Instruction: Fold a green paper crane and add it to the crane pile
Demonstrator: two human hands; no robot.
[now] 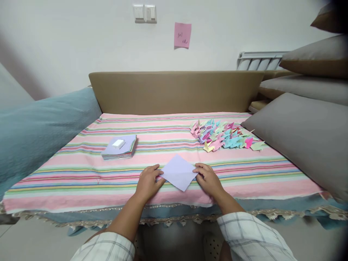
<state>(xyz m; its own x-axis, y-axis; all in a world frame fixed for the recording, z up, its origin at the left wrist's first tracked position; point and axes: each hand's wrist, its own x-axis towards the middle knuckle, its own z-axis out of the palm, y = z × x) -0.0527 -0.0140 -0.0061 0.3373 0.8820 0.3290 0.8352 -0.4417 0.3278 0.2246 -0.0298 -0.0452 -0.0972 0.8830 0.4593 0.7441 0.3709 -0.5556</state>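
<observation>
A square sheet of lilac origami paper (179,172) is turned like a diamond on the striped cloth, with a faint crease running across its middle. My left hand (150,181) pinches its left corner between thumb and fingers. At the opposite corner my right hand (208,179) grips the paper the same way. Beyond the right hand lies a crowd of small folded paper cranes (217,136) in pink, blue, green, yellow and purple. Farther off to the left sits a stack of coloured paper (130,145), topped by a small white box-like object (118,144).
The striped cloth (81,170) covers a sofa seat with a brown backrest (174,92). Grey cushions (301,130) pile up on the right; a blue-covered armrest (49,123) bounds the left. A pink note (182,35) and switches (145,13) are on the wall.
</observation>
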